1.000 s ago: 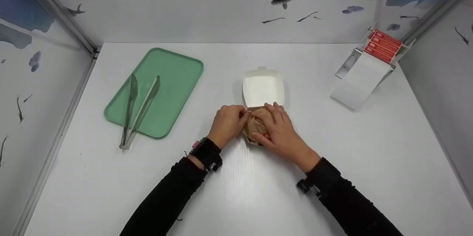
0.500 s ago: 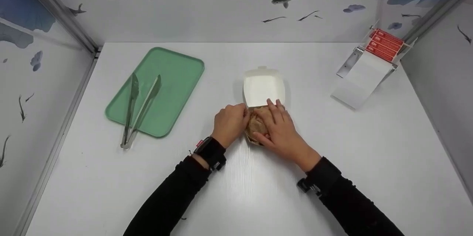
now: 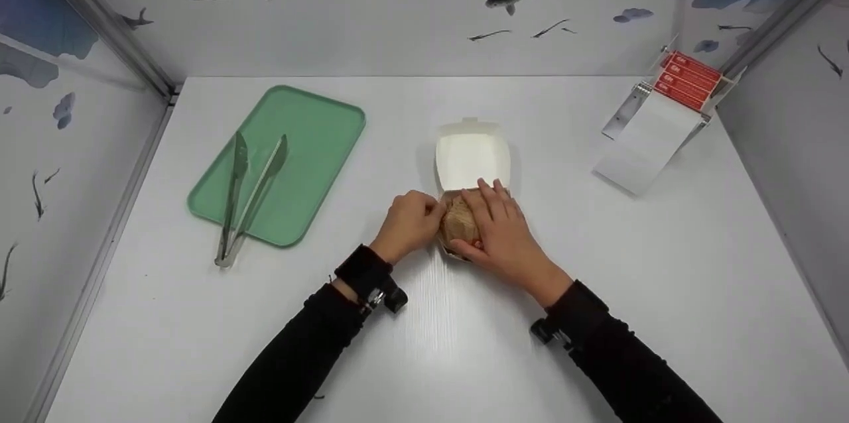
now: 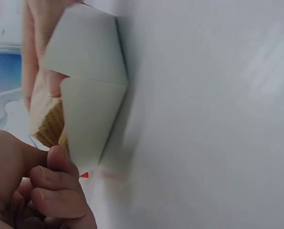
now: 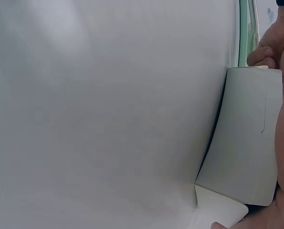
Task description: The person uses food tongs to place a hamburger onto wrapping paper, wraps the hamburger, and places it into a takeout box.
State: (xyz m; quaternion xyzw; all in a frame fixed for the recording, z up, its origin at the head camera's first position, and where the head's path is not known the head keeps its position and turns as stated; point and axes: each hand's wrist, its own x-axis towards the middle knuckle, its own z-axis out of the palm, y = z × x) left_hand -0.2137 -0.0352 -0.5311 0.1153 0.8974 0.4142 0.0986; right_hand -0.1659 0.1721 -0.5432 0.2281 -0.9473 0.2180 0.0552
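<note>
A burger box (image 3: 472, 156) stands with its white lid folded back, and a bundle wrapped in printed brown paper (image 3: 459, 221), burger-like in shape, sits in its base. My left hand (image 3: 409, 224) is at the box's left edge. In the left wrist view its thumb and finger pinch the rim of the side wall (image 4: 92, 119), right beside the brown paper. My right hand (image 3: 507, 231) lies over the wrapped bundle with fingers extended toward the lid, hiding its right part. In the right wrist view the palm lies along the top of the box's outer wall (image 5: 242, 133).
A green tray (image 3: 318, 144) lies to the left, with metal tongs (image 3: 245, 204) across it, their hinged end past its near edge. At the back right stands a metal rack (image 3: 623, 115) with red cartons (image 3: 688, 81). Printed panels (image 3: 398, 32) enclose the white table (image 3: 424, 343).
My left wrist has turned, so its camera now shows on the inner side. The left hand shifted slightly left; the right hand keeps lying on the wrapped bundle.
</note>
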